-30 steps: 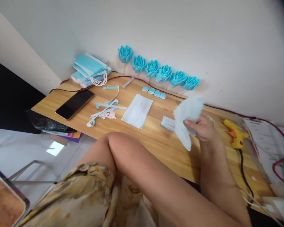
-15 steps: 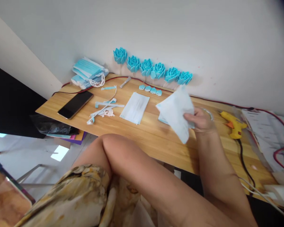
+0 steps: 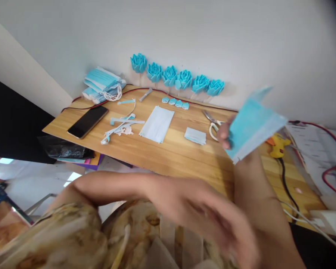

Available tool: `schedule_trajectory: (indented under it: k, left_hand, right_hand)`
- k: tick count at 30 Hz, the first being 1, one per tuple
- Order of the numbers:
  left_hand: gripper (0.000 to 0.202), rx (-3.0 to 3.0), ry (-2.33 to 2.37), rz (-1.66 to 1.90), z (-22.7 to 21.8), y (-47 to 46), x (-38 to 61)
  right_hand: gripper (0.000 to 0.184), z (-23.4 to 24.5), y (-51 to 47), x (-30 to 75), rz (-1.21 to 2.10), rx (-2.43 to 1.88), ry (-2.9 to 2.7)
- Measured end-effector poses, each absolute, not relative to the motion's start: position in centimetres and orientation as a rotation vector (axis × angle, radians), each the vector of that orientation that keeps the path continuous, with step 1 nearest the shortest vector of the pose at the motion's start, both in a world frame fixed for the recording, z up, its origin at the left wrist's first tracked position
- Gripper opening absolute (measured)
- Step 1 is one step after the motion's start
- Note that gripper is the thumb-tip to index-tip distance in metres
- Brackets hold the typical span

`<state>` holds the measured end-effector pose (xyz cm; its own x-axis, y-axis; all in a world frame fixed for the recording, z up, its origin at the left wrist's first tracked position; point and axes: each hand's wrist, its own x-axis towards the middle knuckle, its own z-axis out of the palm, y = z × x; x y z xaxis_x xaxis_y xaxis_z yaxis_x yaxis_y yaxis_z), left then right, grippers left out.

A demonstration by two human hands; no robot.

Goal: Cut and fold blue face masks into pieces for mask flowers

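My right hand grips a cut piece of blue and white face mask, raised above the right of the table with its blue side showing. Scissors with white handles lie just behind those fingers, partly hidden. My left hand hangs in front of my body, blurred, its fingers loosely stretched and nothing visible in them. On the wood, a small stack of cut mask pieces lies left of the scissors. A flat white mask sheet rests further left.
Several blue mask flowers lean against the wall, with small folded petals before them. Mask strips, a phone and a mask pile lie left. A yellow glue gun and cords are right.
My right hand has lifted and turned the mask piece, now blue side forward, uncovering the small stack and scissors. My left arm has swung down, bringing the hand before my body.
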<state>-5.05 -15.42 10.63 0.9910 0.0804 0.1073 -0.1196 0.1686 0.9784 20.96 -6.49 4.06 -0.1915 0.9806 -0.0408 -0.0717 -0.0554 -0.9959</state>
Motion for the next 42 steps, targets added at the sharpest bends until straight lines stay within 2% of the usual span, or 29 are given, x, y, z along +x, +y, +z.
schedule_trajectory:
  k: [1,4,7,10,13,19,25,28,31,34,36,38,42]
  left_hand:
    - [0.019,1.412,-0.007,0.176,10.5,-14.6,-6.1]
    - [0.023,1.814,0.596,0.393,9.6,-10.7,-10.9]
    - [0.030,2.299,1.389,0.529,8.3,-5.5,-15.9]
    - [0.035,2.371,1.938,0.263,6.6,-0.7,-18.8]
    - [0.043,2.266,2.118,-0.081,4.7,2.7,-19.1]
    - [0.037,2.175,2.142,-0.275,4.3,5.5,-18.0]
    - [0.026,2.281,2.160,-0.136,7.2,2.4,-20.0]
    - [0.026,2.330,1.976,-0.091,7.0,0.1,-21.4]
    - [0.025,2.338,1.851,-0.193,6.4,-1.0,-22.1]
    - [0.028,2.513,1.837,0.182,6.7,-1.3,-21.0]
    - [0.031,2.463,1.679,0.508,7.1,-1.5,-19.0]
    - [0.042,2.222,1.355,0.681,7.0,-1.8,-16.2]
    - [0.079,1.756,0.874,0.647,4.8,-2.0,-10.0]
  right_hand:
    - [0.054,4.1,-6.3,20.8,1.443,-1.150,-1.322]
    - [0.047,4.0,-5.4,20.1,1.313,-1.381,-1.472]
    - [0.050,4.0,-5.3,19.9,1.257,-1.276,-1.412]
    - [0.045,4.1,-5.7,20.1,1.263,-1.206,-1.401]
    - [0.043,3.7,-5.5,19.9,1.278,-1.243,-1.439]
    - [0.042,2.9,-4.6,20.0,1.271,-1.220,-1.334]
    - [0.042,3.7,-5.0,20.4,1.259,-1.020,-1.144]
    - [0.040,3.4,-4.8,19.5,1.300,-1.118,-1.222]
    - [0.040,3.1,-4.6,18.9,1.219,-1.146,-1.211]
    - [0.045,3.6,-4.9,18.9,1.190,-1.057,-1.151]
    - [0.049,3.8,-5.2,18.7,1.234,-1.027,-1.149]
    - [0.052,3.5,-5.2,18.3,1.315,-1.034,-1.148]
    - [0.052,1.8,-4.3,16.9,1.308,-1.083,-0.986]
